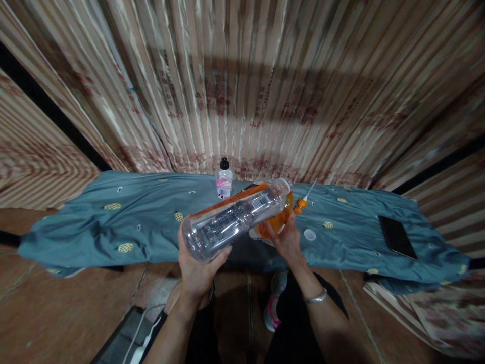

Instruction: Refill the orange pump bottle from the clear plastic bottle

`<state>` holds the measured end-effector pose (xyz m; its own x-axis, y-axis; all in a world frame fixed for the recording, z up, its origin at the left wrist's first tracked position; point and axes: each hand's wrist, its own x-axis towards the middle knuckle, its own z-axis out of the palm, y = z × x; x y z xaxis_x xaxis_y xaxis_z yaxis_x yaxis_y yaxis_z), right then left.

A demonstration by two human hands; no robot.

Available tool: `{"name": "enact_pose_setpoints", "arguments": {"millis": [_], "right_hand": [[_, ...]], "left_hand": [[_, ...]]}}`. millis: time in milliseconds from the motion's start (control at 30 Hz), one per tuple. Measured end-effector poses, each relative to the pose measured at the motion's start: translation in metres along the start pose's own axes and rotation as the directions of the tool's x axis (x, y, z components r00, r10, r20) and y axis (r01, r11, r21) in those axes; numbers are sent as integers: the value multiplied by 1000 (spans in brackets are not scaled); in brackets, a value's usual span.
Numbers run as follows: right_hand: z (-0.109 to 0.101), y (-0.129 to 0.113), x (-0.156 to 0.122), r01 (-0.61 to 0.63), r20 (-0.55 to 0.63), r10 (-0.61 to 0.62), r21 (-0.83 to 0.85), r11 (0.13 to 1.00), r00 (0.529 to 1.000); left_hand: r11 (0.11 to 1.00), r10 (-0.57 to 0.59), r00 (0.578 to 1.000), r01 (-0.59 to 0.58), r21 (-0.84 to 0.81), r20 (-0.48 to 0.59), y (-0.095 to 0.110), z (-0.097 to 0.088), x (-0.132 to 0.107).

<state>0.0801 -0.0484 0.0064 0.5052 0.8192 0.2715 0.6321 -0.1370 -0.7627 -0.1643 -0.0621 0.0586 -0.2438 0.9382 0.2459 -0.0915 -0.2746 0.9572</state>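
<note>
My left hand [197, 268] is wrapped round the base of a clear plastic bottle [235, 217] with an orange-edged label. The bottle lies tilted almost flat, its open neck pointing right over an orange object [278, 220]. My right hand [286, 240] grips that orange object from below; what it is I cannot make out. A white bottle cap [309, 234] lies on the blue cloth [113, 222] just right of my right hand.
A small bottle with a black cap and pink label [224, 179] stands at the back. An orange-handled tool [303, 201] lies beside it. A dark phone [397, 236] rests on the cloth at right. Striped curtains hang behind. Cables and a device [125, 338] lie on the floor.
</note>
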Motion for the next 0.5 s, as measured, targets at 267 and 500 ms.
{"name": "enact_pose_setpoints", "arguments": {"millis": [267, 500], "right_hand": [[1, 1, 0, 14, -17, -14, 4, 1000, 1000], [1, -1, 0, 13, -28, -13, 2, 1000, 1000]], "left_hand": [[998, 60, 998, -60, 27, -8, 0, 1, 0], [998, 34, 999, -33, 45, -5, 1, -1, 1]]}}
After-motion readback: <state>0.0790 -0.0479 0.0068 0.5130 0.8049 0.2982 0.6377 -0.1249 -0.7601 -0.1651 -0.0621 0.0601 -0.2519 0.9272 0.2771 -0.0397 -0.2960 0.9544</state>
